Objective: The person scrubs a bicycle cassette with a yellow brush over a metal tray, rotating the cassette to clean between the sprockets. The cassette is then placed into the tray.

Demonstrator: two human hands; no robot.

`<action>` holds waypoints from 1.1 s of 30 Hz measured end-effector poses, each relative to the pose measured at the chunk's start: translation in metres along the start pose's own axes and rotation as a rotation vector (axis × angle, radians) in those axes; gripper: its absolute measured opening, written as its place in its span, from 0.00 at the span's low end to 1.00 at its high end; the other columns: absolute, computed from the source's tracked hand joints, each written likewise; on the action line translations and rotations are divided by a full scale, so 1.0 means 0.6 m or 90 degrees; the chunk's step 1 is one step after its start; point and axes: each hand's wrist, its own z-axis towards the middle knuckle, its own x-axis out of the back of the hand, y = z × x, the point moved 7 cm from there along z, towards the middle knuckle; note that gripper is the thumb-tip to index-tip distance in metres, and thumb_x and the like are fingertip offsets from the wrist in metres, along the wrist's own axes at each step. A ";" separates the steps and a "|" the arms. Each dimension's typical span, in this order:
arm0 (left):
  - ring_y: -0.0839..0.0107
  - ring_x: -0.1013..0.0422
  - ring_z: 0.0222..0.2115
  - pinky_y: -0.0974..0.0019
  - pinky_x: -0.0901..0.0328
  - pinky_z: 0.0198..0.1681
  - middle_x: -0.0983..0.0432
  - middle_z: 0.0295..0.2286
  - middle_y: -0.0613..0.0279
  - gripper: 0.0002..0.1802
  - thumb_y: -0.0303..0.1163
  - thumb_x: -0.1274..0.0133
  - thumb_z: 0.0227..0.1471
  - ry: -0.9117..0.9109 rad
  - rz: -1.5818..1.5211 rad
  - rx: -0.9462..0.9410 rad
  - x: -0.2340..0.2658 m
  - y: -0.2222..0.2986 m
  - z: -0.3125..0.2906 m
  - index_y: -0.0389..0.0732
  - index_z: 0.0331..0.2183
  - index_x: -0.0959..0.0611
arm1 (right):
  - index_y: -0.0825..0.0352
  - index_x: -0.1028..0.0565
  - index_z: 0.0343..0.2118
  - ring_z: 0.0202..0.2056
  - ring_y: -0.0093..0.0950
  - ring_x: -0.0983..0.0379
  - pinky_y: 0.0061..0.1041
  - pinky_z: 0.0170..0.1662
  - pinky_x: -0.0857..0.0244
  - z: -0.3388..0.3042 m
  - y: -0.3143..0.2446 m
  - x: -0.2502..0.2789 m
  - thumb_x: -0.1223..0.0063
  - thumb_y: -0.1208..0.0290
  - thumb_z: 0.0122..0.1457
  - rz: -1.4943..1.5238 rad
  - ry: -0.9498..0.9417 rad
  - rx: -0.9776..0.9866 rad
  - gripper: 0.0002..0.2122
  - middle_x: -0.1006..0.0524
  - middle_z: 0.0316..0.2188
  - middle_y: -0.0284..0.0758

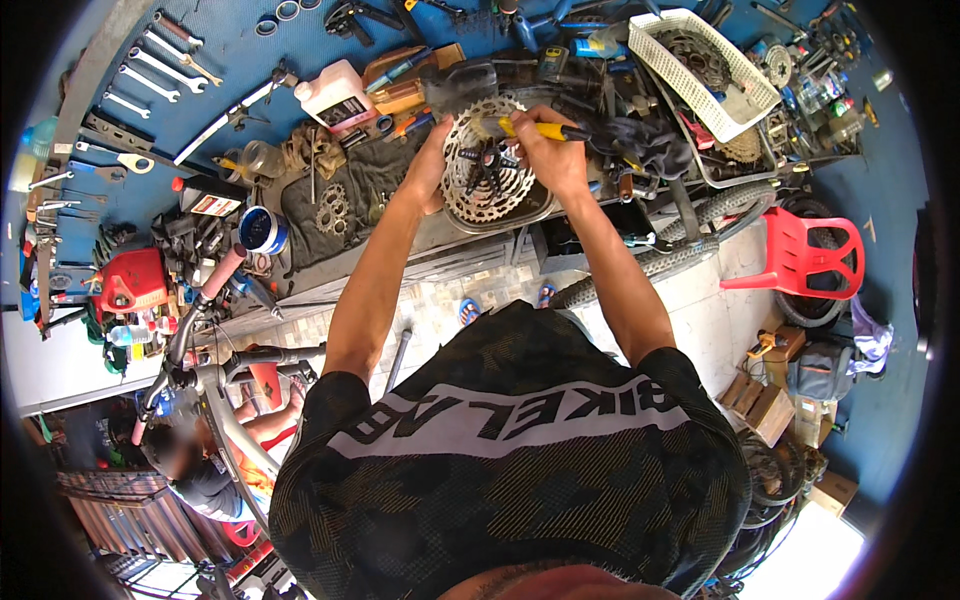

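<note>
My left hand (429, 168) grips the left edge of a large bicycle cassette (462, 197), its silver sprockets facing up around a dark centre. My right hand (552, 157) is closed around a brush (556, 131) with a yellow handle and a dark end. The brush's pale bristle end lies over the upper part of the cassette, close to its teeth. Beneath the cassette, the rim of a shallow tray (508, 228) shows at the bench's front edge. My left fingertips are partly hidden behind the sprockets.
Left on the bench are loose chainrings (332, 209), a white jug (336, 97) and a blue-and-white tub (263, 231). A white basket (745, 112) holds parts at the right. Behind me stand a red chair (808, 255), a bicycle (213, 380) and a seated person (205, 478).
</note>
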 end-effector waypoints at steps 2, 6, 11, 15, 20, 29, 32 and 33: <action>0.54 0.25 0.58 0.43 0.29 0.60 0.25 0.60 0.50 0.43 0.68 0.61 0.67 0.028 -0.007 -0.011 -0.025 0.024 -0.024 0.43 0.66 0.28 | 0.70 0.18 0.36 0.32 0.18 0.23 0.22 0.36 0.28 -0.031 -0.035 -0.029 0.39 0.65 0.67 -0.093 -0.058 0.155 0.11 0.17 0.28 0.30; 0.55 0.24 0.56 0.44 0.28 0.60 0.24 0.59 0.51 0.41 0.66 0.61 0.68 -0.043 -0.057 -0.010 0.000 0.011 -0.004 0.44 0.65 0.26 | 0.70 0.20 0.38 0.28 0.18 0.23 0.21 0.30 0.28 -0.005 -0.024 -0.003 0.44 0.66 0.69 -0.077 -0.038 0.119 0.10 0.16 0.28 0.34; 0.56 0.22 0.53 0.45 0.27 0.58 0.20 0.54 0.54 0.39 0.65 0.64 0.69 -0.016 -0.098 -0.092 -0.011 0.011 0.008 0.44 0.62 0.24 | 0.68 0.21 0.34 0.21 0.17 0.24 0.21 0.21 0.34 -0.060 0.002 -0.070 0.44 0.61 0.71 0.096 0.021 0.061 0.14 0.20 0.20 0.32; 0.57 0.21 0.51 0.47 0.26 0.56 0.19 0.53 0.56 0.39 0.65 0.65 0.69 -0.017 -0.100 -0.137 -0.004 0.012 0.014 0.43 0.59 0.22 | 0.68 0.26 0.31 0.16 0.18 0.28 0.22 0.18 0.35 -0.057 0.042 -0.041 0.46 0.63 0.73 0.056 0.002 -0.017 0.14 0.20 0.20 0.34; 0.57 0.22 0.51 0.49 0.28 0.56 0.19 0.52 0.55 0.39 0.65 0.64 0.68 0.010 -0.134 -0.183 -0.014 0.014 0.017 0.43 0.58 0.21 | 0.67 0.27 0.31 0.18 0.17 0.28 0.20 0.21 0.34 -0.076 0.016 -0.072 0.45 0.63 0.73 0.143 -0.030 0.048 0.14 0.21 0.22 0.34; 0.57 0.23 0.53 0.49 0.29 0.58 0.20 0.53 0.55 0.39 0.65 0.64 0.68 -0.038 -0.164 -0.174 -0.025 -0.003 0.011 0.43 0.60 0.22 | 0.68 0.24 0.33 0.18 0.18 0.27 0.21 0.22 0.31 -0.085 0.033 -0.059 0.44 0.64 0.72 0.105 -0.026 -0.007 0.13 0.20 0.21 0.33; 0.57 0.23 0.52 0.48 0.28 0.56 0.20 0.53 0.55 0.39 0.66 0.64 0.67 -0.006 -0.133 -0.185 -0.020 -0.005 0.014 0.44 0.60 0.22 | 0.69 0.24 0.32 0.18 0.17 0.27 0.21 0.21 0.33 -0.066 0.021 -0.032 0.43 0.64 0.72 0.055 -0.002 -0.010 0.13 0.21 0.21 0.32; 0.57 0.23 0.52 0.48 0.28 0.56 0.20 0.53 0.55 0.39 0.66 0.64 0.67 0.004 -0.139 -0.173 -0.022 -0.006 0.013 0.44 0.60 0.22 | 0.69 0.24 0.32 0.18 0.17 0.27 0.21 0.21 0.34 -0.057 0.010 -0.024 0.43 0.64 0.72 0.078 0.015 -0.002 0.14 0.21 0.21 0.32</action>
